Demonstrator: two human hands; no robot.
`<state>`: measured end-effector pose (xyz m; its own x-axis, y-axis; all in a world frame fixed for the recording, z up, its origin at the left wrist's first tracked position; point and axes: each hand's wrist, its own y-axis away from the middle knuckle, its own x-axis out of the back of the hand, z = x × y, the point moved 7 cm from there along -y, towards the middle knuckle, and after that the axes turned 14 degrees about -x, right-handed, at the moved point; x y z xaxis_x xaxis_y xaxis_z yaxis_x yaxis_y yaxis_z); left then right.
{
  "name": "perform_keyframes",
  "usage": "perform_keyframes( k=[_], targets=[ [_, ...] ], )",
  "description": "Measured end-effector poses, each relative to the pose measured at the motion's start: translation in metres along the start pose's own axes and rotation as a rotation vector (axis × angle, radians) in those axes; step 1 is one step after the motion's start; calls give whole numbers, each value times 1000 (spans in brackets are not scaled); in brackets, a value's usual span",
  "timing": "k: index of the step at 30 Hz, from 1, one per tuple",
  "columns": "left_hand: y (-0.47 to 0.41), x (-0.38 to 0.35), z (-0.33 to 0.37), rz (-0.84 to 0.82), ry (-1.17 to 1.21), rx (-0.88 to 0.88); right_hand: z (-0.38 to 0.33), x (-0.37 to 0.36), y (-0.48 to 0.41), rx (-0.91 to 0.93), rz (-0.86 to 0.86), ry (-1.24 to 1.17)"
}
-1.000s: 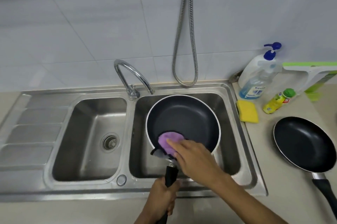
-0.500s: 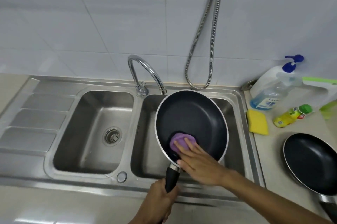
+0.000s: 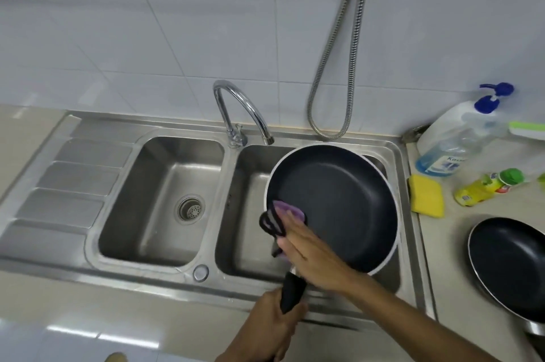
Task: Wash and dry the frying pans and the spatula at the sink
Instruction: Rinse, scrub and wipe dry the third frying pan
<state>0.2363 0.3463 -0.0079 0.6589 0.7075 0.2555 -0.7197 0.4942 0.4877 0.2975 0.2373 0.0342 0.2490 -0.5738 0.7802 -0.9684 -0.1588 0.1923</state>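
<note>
A black frying pan (image 3: 339,199) with a white rim is held tilted over the right sink basin (image 3: 247,214). My left hand (image 3: 271,323) grips its black handle near the sink's front edge. My right hand (image 3: 312,252) presses a purple cloth (image 3: 287,209) with a black loop against the pan's inner left rim. A second black frying pan (image 3: 510,261) lies on the counter at the right. No spatula shows.
The chrome tap (image 3: 239,113) arches over the divider, no water running. The left basin (image 3: 165,202) has a drain. A yellow sponge (image 3: 427,199), a small yellow bottle (image 3: 486,186) and a soap dispenser (image 3: 454,140) sit right of the sink. A metal hose (image 3: 339,66) hangs on the wall.
My right hand slid the purple cloth from the pan's bottom near the handle to its left rim. The view shifted so the sink sits more to the right.
</note>
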Motion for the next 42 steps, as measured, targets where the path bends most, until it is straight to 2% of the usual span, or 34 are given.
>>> perform_keyframes(
  k=[2,4,5,7,10,12,15,17,19,21,22,24,26,28,30,32,34,36,38,40,42],
  targets=[
    [7,-14,8,-1,102,-4,12,14,-56,-15,126,210],
    [12,-17,19,58,265,-30,52,54,-100,-142,328,368],
    [13,-16,21,80,320,-44,77,74,-109,-205,376,438],
    [12,-10,22,92,394,-78,116,101,-102,-225,353,540],
    [8,2,18,126,395,-76,148,99,-42,-81,340,552],
    [5,7,18,155,323,-69,119,71,12,-40,282,387],
    [1,9,21,167,20,-100,27,26,31,49,90,226],
    [7,-2,30,132,2,-93,0,26,-3,130,191,255],
    [13,-14,35,133,154,-65,20,49,-58,-47,330,394],
    [16,-17,40,149,319,-39,75,96,-91,-280,365,465],
    [16,-15,42,158,365,-30,102,114,-92,-320,395,531],
    [15,-6,45,173,410,-32,132,133,-66,-284,404,628],
    [13,2,50,163,425,-39,132,126,-15,-294,322,598],
    [12,4,54,168,334,-41,110,83,31,-300,152,348],
    [9,4,53,157,123,-59,65,42,52,-258,20,-41],
    [12,2,53,122,-53,-37,29,37,49,-282,66,-425],
    [14,-1,51,114,-114,-14,15,53,42,-373,141,-684],
    [14,-2,52,147,-269,-43,-2,87,46,-318,269,-771],
    [19,0,55,217,-391,-101,-15,133,59,-169,458,-744],
    [19,-2,58,216,-594,-153,-16,171,73,-48,617,-615],
    [26,1,67,204,-834,-190,-12,198,84,-5,725,-376]
  ],
)
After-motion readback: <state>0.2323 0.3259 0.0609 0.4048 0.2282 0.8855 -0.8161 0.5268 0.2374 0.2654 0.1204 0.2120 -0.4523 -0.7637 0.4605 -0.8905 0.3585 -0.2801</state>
